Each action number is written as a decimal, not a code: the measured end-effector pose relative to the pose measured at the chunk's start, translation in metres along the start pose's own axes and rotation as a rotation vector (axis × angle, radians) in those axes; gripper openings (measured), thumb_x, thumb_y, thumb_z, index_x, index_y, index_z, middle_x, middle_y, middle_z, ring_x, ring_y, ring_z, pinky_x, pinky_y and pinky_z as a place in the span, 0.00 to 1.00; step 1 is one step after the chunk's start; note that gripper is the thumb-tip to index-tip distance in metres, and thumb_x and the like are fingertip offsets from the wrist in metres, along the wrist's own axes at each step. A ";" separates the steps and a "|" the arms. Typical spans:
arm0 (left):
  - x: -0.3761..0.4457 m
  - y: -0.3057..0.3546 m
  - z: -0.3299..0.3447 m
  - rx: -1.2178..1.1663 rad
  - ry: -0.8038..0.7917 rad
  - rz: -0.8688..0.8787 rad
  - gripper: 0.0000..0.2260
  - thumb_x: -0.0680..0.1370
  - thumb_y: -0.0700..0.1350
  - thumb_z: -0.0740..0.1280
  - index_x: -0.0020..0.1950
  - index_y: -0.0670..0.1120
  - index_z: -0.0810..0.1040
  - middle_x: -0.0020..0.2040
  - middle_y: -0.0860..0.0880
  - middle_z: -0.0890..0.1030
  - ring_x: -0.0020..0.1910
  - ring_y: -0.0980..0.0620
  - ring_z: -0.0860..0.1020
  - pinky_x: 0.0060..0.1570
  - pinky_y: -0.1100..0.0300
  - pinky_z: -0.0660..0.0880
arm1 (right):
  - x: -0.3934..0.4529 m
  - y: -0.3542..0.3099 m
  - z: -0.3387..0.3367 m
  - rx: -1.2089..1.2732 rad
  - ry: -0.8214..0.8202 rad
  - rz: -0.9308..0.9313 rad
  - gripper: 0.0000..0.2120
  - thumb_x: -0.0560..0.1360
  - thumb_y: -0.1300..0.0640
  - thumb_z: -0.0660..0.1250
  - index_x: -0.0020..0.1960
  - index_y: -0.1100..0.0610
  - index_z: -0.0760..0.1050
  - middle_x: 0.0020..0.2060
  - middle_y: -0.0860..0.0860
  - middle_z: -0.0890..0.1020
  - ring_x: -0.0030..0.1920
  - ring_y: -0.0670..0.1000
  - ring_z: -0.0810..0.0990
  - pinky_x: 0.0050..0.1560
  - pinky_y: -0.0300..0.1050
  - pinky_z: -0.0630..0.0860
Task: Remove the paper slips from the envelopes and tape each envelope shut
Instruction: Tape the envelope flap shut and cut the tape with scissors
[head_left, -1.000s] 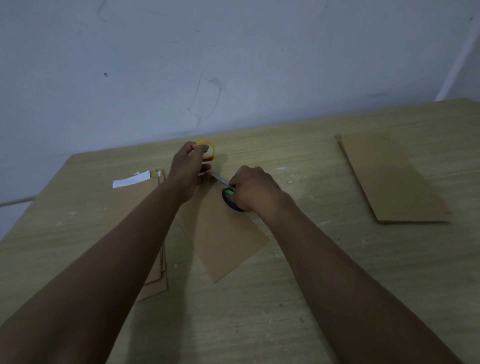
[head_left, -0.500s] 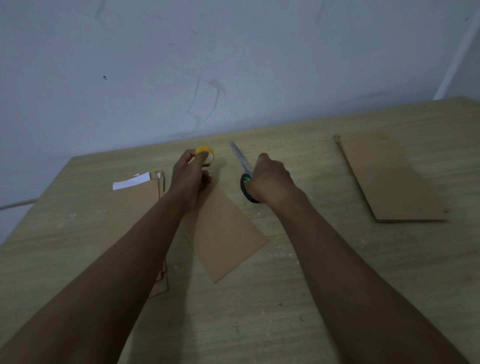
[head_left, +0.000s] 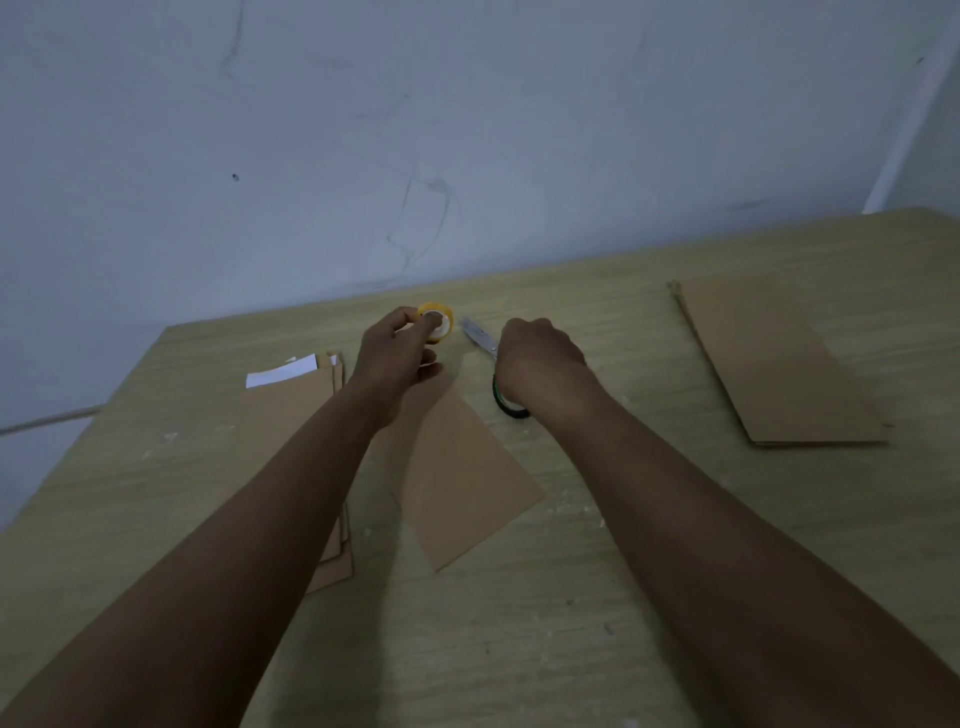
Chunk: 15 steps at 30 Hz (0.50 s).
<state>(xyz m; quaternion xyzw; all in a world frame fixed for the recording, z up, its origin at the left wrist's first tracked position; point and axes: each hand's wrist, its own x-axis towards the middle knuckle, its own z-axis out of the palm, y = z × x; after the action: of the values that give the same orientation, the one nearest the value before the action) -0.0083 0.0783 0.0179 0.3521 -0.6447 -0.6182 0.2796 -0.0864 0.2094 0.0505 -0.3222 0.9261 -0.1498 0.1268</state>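
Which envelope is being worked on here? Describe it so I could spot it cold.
On the wooden table, look between the two forearms, just below the left hand holding the tape roll. The envelope lies there alone and skewed, unlike the left stack with a white slip or the right stack.

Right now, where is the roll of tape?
In the head view the yellow tape roll is pinched in the left hand, above the far end of the middle envelope, just left of the scissors in the right hand.
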 end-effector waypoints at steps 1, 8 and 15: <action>-0.001 0.002 -0.001 0.003 -0.004 0.003 0.08 0.80 0.46 0.69 0.42 0.46 0.77 0.44 0.46 0.76 0.35 0.51 0.72 0.39 0.58 0.78 | 0.001 -0.001 0.000 -0.015 -0.010 0.003 0.18 0.77 0.62 0.64 0.67 0.59 0.71 0.65 0.58 0.73 0.65 0.59 0.74 0.57 0.50 0.73; -0.012 0.006 -0.005 0.043 -0.028 0.002 0.06 0.80 0.45 0.69 0.45 0.45 0.77 0.43 0.46 0.76 0.33 0.51 0.72 0.38 0.59 0.81 | 0.004 -0.006 0.014 0.009 -0.079 -0.033 0.32 0.78 0.60 0.60 0.78 0.43 0.56 0.64 0.60 0.67 0.62 0.62 0.73 0.50 0.52 0.72; -0.022 0.008 -0.008 0.139 -0.086 -0.002 0.06 0.80 0.44 0.68 0.48 0.41 0.79 0.43 0.44 0.79 0.34 0.51 0.74 0.40 0.59 0.81 | 0.003 -0.012 0.023 0.723 0.136 -0.281 0.15 0.77 0.54 0.67 0.63 0.51 0.79 0.57 0.50 0.82 0.56 0.48 0.80 0.51 0.34 0.70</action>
<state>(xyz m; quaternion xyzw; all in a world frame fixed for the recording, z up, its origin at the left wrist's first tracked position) 0.0103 0.0910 0.0282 0.3444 -0.6970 -0.5870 0.2260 -0.0741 0.1941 0.0329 -0.3699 0.7667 -0.5032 0.1488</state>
